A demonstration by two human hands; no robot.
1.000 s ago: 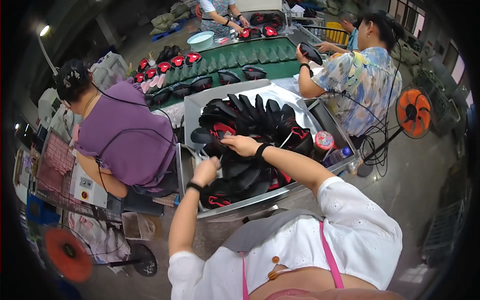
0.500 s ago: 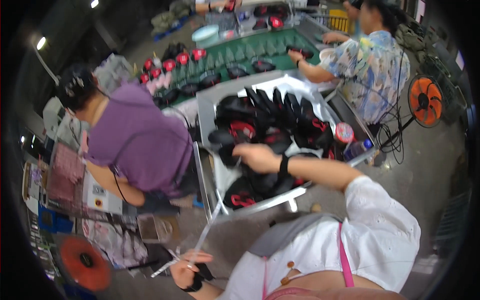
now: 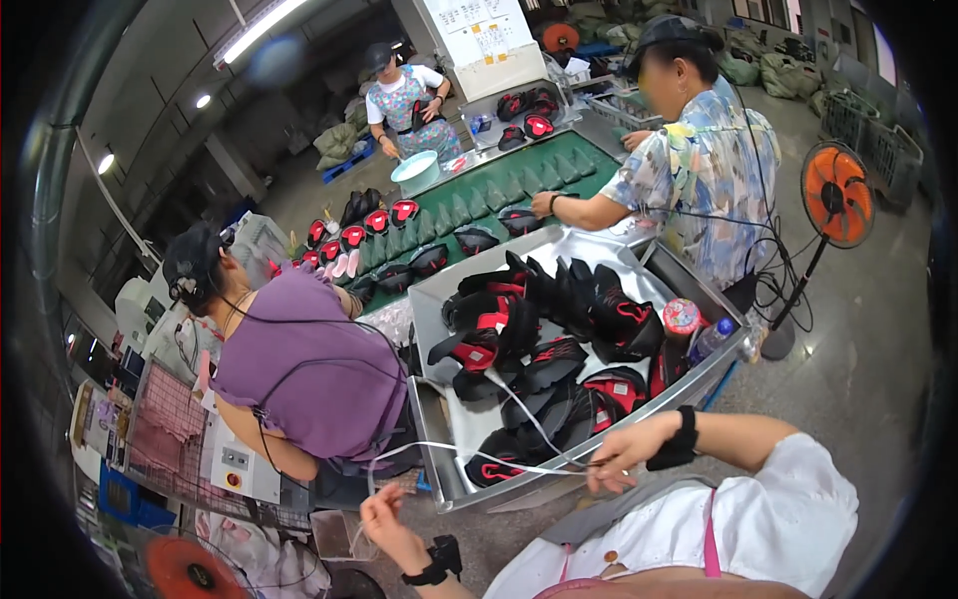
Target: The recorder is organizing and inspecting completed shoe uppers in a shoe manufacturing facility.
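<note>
A long, narrow white cord (image 3: pixel 424 444) runs between my hands, with a loop reaching up onto the shoe uppers in the metal tray (image 3: pixel 459 489). My left hand (image 3: pixel 391 524), low and left of the tray, has its fingers pinched on the cord. At the tray's near edge, my right hand (image 3: pixel 634 454) closes its fingers where the cord's strands meet. Something thin and dark shows at those fingertips, too small to name. Black-and-red shoe uppers (image 3: pixel 554 364) lie heaped in the tray ahead of both hands.
A green conveyor belt (image 3: pixel 449 225) carrying shoe parts lies beyond the tray. A co-worker in purple (image 3: pixel 309 359) sits at left; another in a patterned shirt (image 3: pixel 714 170) is at right. An orange fan (image 3: pixel 836 195), a bottle (image 3: pixel 711 339) and a round pink-red container (image 3: pixel 682 316) are at right.
My right hand has drawn back from the uppers to the tray's near edge. My left hand has risen slightly, and the cord now spans both hands. The view has tilted up.
</note>
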